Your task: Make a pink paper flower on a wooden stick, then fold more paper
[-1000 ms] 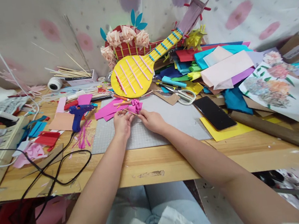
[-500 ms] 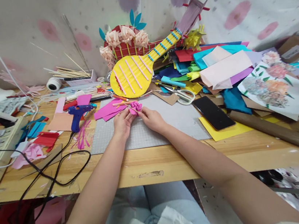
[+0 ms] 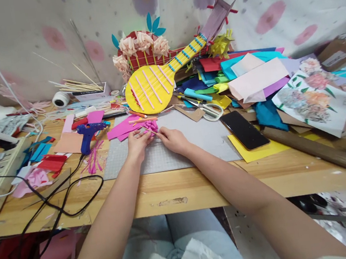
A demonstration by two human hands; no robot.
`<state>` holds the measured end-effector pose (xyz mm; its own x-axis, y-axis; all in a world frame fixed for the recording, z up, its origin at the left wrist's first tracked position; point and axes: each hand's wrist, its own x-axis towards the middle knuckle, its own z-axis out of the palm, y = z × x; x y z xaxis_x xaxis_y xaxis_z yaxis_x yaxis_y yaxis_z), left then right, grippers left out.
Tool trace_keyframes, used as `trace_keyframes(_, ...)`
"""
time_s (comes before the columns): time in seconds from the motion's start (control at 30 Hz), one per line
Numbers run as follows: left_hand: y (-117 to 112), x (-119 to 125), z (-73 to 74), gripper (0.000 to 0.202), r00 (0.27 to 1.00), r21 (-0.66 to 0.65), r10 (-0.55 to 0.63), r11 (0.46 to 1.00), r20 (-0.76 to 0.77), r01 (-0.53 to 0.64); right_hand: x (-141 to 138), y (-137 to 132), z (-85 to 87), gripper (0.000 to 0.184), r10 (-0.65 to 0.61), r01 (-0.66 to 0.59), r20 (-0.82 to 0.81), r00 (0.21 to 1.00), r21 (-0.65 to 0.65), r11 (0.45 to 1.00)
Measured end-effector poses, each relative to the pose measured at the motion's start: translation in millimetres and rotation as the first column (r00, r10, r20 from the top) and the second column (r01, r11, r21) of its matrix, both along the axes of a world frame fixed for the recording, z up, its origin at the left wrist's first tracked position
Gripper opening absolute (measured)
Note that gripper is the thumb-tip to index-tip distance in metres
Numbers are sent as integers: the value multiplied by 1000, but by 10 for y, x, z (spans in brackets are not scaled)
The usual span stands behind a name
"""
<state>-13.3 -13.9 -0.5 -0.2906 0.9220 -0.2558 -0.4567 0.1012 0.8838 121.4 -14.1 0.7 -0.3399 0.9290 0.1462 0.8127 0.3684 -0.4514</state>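
Note:
A small magenta paper flower [image 3: 151,125] with curled petals is above the grey cutting mat [image 3: 200,143]. My left hand [image 3: 138,146] holds it from the left, with thumb and fingers closed on its lower edge. From the other side, my right hand [image 3: 175,140] pinches a thin stick [image 3: 147,129] that crosses the front of the flower. The fingertips hide part of the stick and the flower's underside. Flat magenta paper strips [image 3: 119,130] lie just behind my left hand, with an orange pencil-like stick [image 3: 138,121] on top.
A blue glue gun [image 3: 87,136] and its black cable lie to the left. Behind stands a yellow lute-shaped craft [image 3: 149,91]. Scissors [image 3: 212,111], a phone [image 3: 243,129] and piled coloured paper [image 3: 257,76] are at the right, with a brown wooden bar [image 3: 319,150] near the front edge.
My left hand has turned and tipped the flower, so its curled petals show more. The stick in my right hand now lies across it. The camera view has shifted slightly.

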Motion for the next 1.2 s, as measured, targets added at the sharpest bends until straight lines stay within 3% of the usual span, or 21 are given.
trace_keyframes(0.23,-8,-20,19,42,1000,-17,0,1000,22,1,10,3,1,34,-10,11,-19,1000,15,1000)
trace_keyframes(0.5,-12,-28,13,40,1000,54,-7,999,28,6,18,6,-22,38,60,-61,90,994,11,998)
trace_keyframes(0.67,-1,-74,8,45,994,81,-94,993,58,89,36,13,9,37,39,-37,91,995,-29,999)
trace_keyframes(0.93,2,-100,-46,54,994,144,-77,986,-80,88,51,7,49,34,77,-78,27,997,35,996)
trace_keyframes(1.2,2,-101,-31,54,991,147,-99,983,-95,112,121,60,33,34,123,-122,-22,992,34,992)
